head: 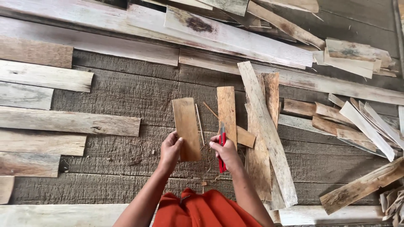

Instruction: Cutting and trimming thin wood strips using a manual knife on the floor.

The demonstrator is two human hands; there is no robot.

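Left hand (170, 150) holds a thin wood slat (187, 128); right hand's (227, 152) grip hides most of a red-handled cutter (221, 145).

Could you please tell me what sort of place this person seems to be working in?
Probably a rough woodworking spot: a worn plank floor, scattered wood offcuts, and a red-handled cutter in the right hand.

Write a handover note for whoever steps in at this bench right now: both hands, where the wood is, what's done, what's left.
Left hand: grips the lower end of a small flat wood piece, held upright over the plank floor.
Right hand: closed on a red-handled cutter, blade end up, beside a second short strip.
Done: thin slivers lie between the two pieces.
Left: the held piece looks uncut at its top; long boards lie to the right.
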